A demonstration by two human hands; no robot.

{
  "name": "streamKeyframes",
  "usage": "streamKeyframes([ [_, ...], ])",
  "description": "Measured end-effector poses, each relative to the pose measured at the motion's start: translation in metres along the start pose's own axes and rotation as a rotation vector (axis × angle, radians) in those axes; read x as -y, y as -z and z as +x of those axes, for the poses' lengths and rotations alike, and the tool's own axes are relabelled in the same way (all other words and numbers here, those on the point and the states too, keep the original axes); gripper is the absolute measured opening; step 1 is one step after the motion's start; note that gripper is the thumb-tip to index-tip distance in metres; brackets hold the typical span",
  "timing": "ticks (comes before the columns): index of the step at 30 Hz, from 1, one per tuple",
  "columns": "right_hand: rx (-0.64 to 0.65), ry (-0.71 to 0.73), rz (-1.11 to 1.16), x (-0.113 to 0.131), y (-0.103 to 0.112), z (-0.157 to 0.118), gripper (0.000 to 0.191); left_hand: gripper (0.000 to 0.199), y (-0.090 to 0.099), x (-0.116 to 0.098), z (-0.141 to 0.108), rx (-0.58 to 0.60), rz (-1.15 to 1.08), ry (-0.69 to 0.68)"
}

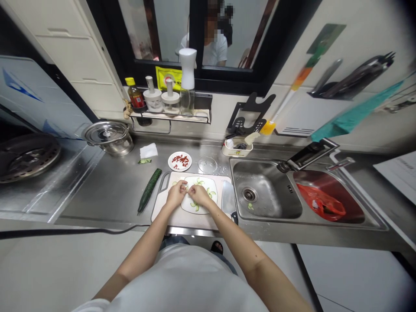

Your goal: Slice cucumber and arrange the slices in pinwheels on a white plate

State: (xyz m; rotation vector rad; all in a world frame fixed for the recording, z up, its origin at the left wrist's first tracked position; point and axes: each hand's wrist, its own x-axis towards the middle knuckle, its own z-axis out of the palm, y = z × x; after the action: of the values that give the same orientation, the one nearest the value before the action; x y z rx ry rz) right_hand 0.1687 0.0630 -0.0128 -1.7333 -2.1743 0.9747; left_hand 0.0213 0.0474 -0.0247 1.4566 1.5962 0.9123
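My left hand [177, 193] and my right hand [199, 195] are close together over a white plate [204, 209], fingers pinched. A small pale-green bit, apparently a cucumber slice, shows at the left fingertips. Whatever the right fingers pinch is too small to make out. Thin cucumber slices [212, 193] lie spread around the plate, some curved with dark-green rims. Under the plate is a pale cutting board [160, 211] with a grey handle. A cleaver [228, 196] lies along the board's right side. Left of the board rests a whole cucumber [149, 190].
Behind the board stands a small plate of chopped red pieces [180, 161]. A lidded steel pot [112, 138] is at the back left, below a condiment rack [172, 117]. A double sink [266, 190] adjoins the board on the right; a red bag [321, 203] lies in its far basin.
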Motion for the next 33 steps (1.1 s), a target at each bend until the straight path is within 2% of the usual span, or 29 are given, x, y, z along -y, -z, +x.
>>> streamKeyframes([
  [8,0.001,-0.06,-0.137,0.005,-0.006,0.006,0.023,0.03,-0.006,0.01,0.009,0.022,0.408,-0.105],
  [11,0.006,-0.066,-0.172,0.007,-0.009,0.005,0.025,0.026,-0.008,0.013,0.01,0.038,0.496,-0.136],
  [21,0.001,-0.039,-0.261,0.006,-0.011,-0.001,0.028,0.022,-0.008,0.021,0.012,0.06,0.565,-0.19],
  [27,0.025,0.045,-0.362,0.0,-0.005,-0.008,0.029,0.021,-0.004,0.025,0.009,0.005,0.531,-0.201],
  [33,0.02,0.084,-0.374,-0.002,-0.012,-0.012,0.031,0.019,-0.007,0.027,0.01,0.003,0.572,-0.201],
])
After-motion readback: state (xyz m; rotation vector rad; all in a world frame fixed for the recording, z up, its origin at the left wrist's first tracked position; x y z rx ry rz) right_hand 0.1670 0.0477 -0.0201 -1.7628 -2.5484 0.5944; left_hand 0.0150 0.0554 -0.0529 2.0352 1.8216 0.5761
